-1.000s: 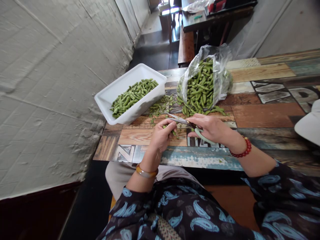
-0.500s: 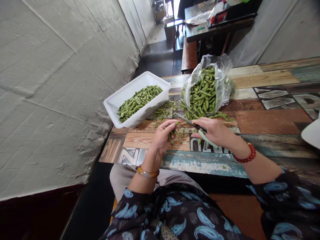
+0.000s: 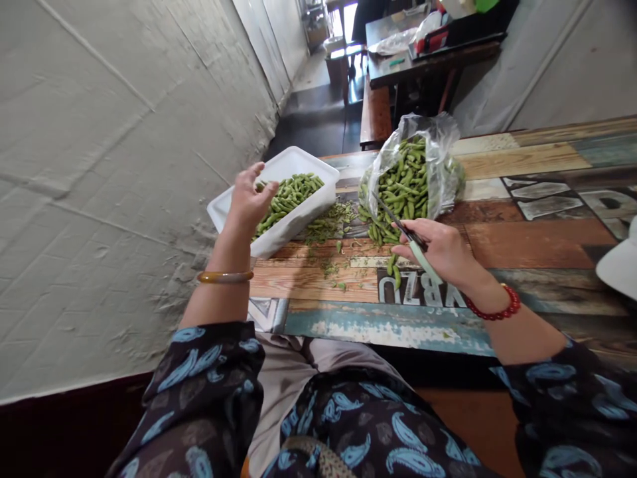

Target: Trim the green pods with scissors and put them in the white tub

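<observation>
Over the near left side of a white plastic tub, my left hand is open, its fingers apart and nothing seen in them. Green soybean pods lie heaped in the tub, partly hidden by that hand. My right hand is closed around scissors with pale green handles, the blades pointing up and left. Just beyond the blades, a clear plastic bag lies with its mouth towards me, full of more pods. A couple of loose pods rest below the scissors.
Trimmed bits are scattered between tub and bag on the patterned wooden table. A rough grey wall runs along the left. Behind stand a bench and another table. A white object shows at the right edge.
My left hand has moved from the table's middle up and left over the tub, opening and letting go of its pods. My right hand has shifted slightly right with the scissors.
</observation>
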{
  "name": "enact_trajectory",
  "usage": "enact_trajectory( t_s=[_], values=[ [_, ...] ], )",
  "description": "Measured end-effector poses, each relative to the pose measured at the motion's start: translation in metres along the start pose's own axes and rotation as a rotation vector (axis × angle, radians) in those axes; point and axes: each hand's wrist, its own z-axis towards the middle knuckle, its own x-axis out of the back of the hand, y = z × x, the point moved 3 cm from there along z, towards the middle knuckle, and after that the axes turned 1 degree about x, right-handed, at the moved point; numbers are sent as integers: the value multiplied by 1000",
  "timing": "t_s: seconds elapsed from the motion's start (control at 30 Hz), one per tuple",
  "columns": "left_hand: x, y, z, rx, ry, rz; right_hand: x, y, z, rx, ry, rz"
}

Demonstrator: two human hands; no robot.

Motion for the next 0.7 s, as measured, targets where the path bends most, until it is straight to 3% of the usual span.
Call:
enact_trajectory(
  t_s=[0.13, 0.27, 0.33, 0.57, 0.7],
  values=[
    [17, -16, -17, 30, -234, 240, -1, -1, -2, 17, 5, -9],
    [24, -22, -34, -43, -527, 257, -2, 0, -2, 7, -13, -22],
    [23, -27, -35, -90, -617, 267, -2, 1, -1, -5, -14, -10],
    [-10, -56, -4, -105, -644, 407, 0, 8, 0, -99, -15, 17],
    [-33, -55, 17, -90, -590, 426, -4, 10, -1, -104, -44, 10]
  ],
)
